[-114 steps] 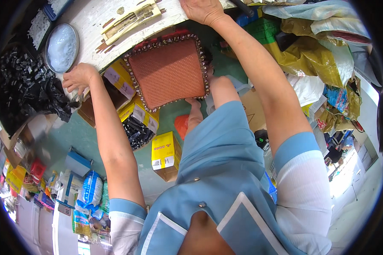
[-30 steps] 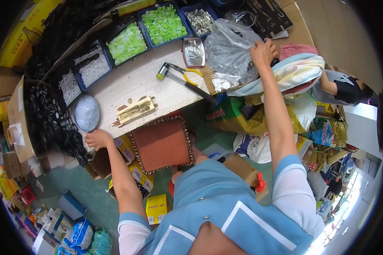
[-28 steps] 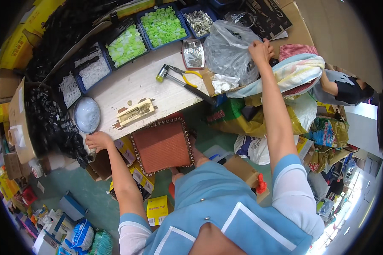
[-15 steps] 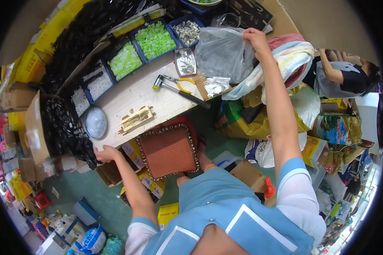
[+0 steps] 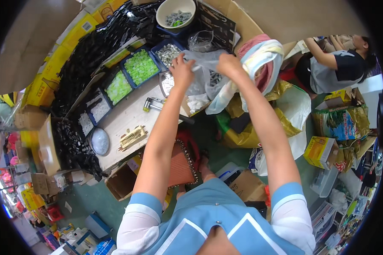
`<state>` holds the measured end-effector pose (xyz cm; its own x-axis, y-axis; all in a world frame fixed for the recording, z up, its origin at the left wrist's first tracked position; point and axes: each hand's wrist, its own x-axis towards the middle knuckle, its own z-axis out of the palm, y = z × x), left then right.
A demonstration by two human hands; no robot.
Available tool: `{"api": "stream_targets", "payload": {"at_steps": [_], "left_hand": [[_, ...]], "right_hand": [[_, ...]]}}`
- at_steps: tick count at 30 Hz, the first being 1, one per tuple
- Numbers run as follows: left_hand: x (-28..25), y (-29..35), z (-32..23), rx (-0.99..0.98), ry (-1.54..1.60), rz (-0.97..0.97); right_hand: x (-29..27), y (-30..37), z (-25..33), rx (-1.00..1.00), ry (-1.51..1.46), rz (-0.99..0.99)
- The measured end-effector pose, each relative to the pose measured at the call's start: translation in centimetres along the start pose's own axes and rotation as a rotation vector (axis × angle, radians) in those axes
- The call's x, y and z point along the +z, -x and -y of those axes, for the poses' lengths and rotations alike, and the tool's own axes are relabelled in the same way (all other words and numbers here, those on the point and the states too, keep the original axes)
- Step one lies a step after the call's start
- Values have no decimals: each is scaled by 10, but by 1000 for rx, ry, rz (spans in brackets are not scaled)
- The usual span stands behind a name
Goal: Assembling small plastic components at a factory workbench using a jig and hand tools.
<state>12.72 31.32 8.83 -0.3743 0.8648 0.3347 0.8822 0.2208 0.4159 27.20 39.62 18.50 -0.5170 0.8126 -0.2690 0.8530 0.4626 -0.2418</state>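
A translucent plastic bag (image 5: 205,63) stands at the far right of the workbench, its mouth spread between my two hands; grey metallic pieces (image 5: 215,79) show inside. My right hand (image 5: 230,66) is closed on the bag's right rim. My left hand (image 5: 183,73) has bent fingers at the left rim and appears to pinch the film. Beneath my left wrist lies a tray of silvery parts (image 5: 167,83), partly hidden. A hammer (image 5: 150,104) rests nearer me, much of its handle covered by my left forearm. Crumpled white paper (image 5: 197,102) sits below the bag.
Blue trays of green pieces (image 5: 141,67), pale pieces (image 5: 100,108) and metal parts (image 5: 168,52) line the back. A cream bowl (image 5: 176,15) stands behind. At left are a round dish (image 5: 99,141) and a wooden fixture (image 5: 133,137). Striped towels (image 5: 264,63) hang right; a co-worker (image 5: 336,63) sits beyond.
My left hand has come from the bench's near left edge up to the bag. The right hand has moved left and lower, and the bag's mouth now spreads open. The view has shifted.
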Motion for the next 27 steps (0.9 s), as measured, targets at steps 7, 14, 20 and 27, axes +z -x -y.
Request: {"api": "stream_targets", "payload": {"at_steps": [7, 14, 20, 27], "left_hand": [[-56, -20, 22, -59, 385, -117], [-120, -33, -7, -290, 1248, 268], [-88, -38, -34, -259, 1554, 291], [-44, -27, -36, -157, 865, 308]], "right_hand": [[-9, -9, -5, 59, 20, -174], [-77, -53, -36, 24, -899, -368], [-66, -24, -11, -297, -583, -484], [-46, -5, 40, -586, -518, -70]]}}
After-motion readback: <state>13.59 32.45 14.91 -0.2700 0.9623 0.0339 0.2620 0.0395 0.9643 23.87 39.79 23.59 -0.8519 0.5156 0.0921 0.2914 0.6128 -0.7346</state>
